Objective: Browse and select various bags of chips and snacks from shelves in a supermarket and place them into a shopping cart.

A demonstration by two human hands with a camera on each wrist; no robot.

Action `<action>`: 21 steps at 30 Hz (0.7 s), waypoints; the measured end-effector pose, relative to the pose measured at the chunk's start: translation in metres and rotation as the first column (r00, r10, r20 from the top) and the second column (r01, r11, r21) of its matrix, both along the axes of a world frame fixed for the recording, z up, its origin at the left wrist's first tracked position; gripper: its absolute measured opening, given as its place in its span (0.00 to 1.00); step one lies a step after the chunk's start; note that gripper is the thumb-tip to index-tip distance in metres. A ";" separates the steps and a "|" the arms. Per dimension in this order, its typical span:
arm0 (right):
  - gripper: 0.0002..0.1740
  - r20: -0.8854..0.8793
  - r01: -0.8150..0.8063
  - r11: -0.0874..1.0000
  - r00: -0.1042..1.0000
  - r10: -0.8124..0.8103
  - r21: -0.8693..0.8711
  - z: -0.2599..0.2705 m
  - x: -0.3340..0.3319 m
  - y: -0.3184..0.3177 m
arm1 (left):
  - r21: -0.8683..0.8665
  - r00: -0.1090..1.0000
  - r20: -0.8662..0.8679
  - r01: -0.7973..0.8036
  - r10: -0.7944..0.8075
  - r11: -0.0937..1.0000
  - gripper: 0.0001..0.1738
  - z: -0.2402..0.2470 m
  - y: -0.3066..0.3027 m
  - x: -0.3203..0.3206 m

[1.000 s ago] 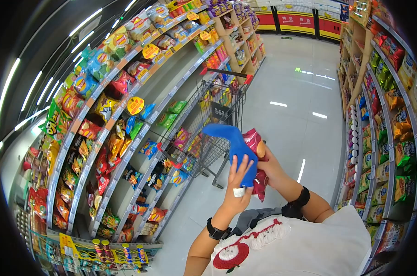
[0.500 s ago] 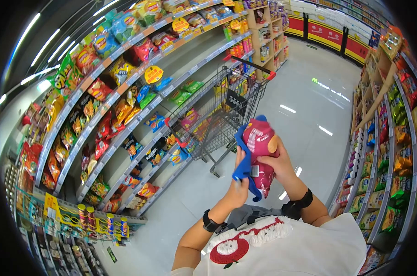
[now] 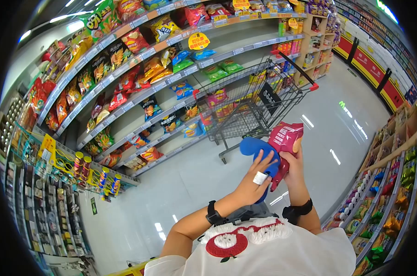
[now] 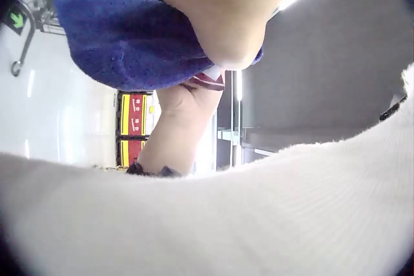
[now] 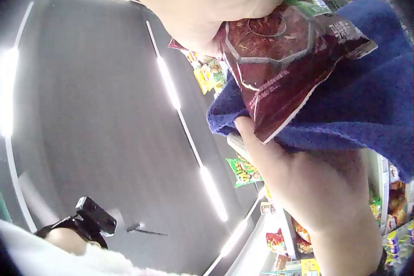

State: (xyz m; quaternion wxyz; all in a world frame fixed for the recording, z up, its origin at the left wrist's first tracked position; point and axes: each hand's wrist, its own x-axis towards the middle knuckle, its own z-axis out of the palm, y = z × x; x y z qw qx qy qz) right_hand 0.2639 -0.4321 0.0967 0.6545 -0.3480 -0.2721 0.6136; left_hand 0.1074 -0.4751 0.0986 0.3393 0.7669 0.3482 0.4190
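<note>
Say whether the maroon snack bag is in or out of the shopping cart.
Out: the right hand holds the maroon snack bag outside the shopping cart.

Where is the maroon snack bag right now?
In the head view, the maroon snack bag is right of centre, held in the person's right grip, with the blue cloth against its left side and the shopping cart beyond.
</note>
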 end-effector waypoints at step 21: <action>0.40 0.043 -0.502 0.837 0.852 0.522 -0.219 -0.072 -0.107 0.297 | -0.424 0.999 -0.042 -0.036 0.020 0.905 0.61 -0.097 0.284 -0.133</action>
